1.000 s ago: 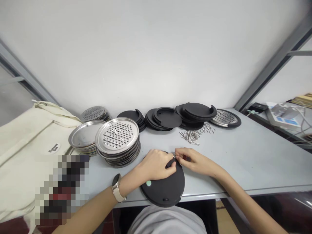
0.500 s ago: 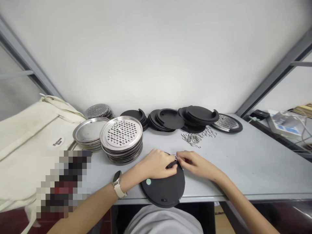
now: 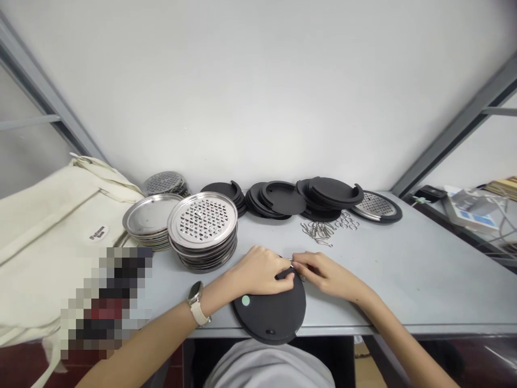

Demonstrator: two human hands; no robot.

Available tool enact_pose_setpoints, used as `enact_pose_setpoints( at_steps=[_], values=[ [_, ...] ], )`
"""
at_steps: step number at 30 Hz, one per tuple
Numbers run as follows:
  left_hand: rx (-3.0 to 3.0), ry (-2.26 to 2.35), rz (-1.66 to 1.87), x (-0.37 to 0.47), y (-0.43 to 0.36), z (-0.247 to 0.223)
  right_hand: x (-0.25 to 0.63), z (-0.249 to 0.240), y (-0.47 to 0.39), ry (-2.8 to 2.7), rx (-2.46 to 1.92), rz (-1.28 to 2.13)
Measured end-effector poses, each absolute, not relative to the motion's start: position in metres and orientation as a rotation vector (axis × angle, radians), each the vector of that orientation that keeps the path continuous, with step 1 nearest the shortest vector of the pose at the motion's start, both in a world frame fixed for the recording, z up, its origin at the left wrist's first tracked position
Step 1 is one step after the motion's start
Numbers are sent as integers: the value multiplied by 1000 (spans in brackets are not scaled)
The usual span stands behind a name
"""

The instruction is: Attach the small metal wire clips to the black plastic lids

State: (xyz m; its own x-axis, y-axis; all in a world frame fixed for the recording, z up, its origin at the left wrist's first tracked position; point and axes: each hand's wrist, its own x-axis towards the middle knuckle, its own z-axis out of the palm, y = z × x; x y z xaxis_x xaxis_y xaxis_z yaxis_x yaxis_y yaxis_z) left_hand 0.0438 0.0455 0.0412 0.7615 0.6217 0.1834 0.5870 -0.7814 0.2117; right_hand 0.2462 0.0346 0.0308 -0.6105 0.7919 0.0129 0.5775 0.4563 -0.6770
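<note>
A round black disc point(image 3: 272, 315) with a green dot lies at the table's front edge, its near rim slightly over the edge. My left hand point(image 3: 262, 271) rests across its upper part, fingers closed on the rim near a small metal ring. My right hand point(image 3: 323, 274) pinches that small metal ring point(image 3: 291, 262) at the disc's top right; the fingertips of both hands nearly meet there. Behind my hands lie a pile of metal clips point(image 3: 319, 231) and several loose rings point(image 3: 347, 221).
Stacked metal grater discs point(image 3: 202, 221) and plain metal plates point(image 3: 153, 215) stand at the left, beside a cream bag point(image 3: 48, 231). Black discs point(image 3: 283, 198) line the wall. A grater in a black holder point(image 3: 377, 206) lies at the back right.
The ring between my fingertips has turned a little and shows less. Both hands and the black disc have stayed almost in place; the view has shifted slightly.
</note>
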Motion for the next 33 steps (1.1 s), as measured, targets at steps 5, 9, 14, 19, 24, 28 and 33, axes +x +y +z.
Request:
enact_pose_setpoints(
  at_steps=[5, 9, 14, 19, 24, 28, 33],
  values=[
    [2810, 991, 374, 45, 46, 41, 246, 31, 33, -2366, -1183, 932],
    [2809, 985, 399, 45, 46, 40, 245, 32, 33, -2367, -1172, 919],
    [2787, 993, 405, 46, 46, 40, 245, 31, 32, -2379, -1154, 881],
    [2795, 996, 393, 47, 46, 40, 246, 30, 32, -2403, -1149, 862],
    [2794, 990, 388, 47, 48, 38, 246, 30, 32, -2419, -1137, 861],
    [2784, 997, 371, 48, 48, 37, 245, 31, 32, -2426, -1135, 863],
    [2783, 1000, 355, 48, 48, 38, 245, 32, 32, -2428, -1114, 874]
  ],
)
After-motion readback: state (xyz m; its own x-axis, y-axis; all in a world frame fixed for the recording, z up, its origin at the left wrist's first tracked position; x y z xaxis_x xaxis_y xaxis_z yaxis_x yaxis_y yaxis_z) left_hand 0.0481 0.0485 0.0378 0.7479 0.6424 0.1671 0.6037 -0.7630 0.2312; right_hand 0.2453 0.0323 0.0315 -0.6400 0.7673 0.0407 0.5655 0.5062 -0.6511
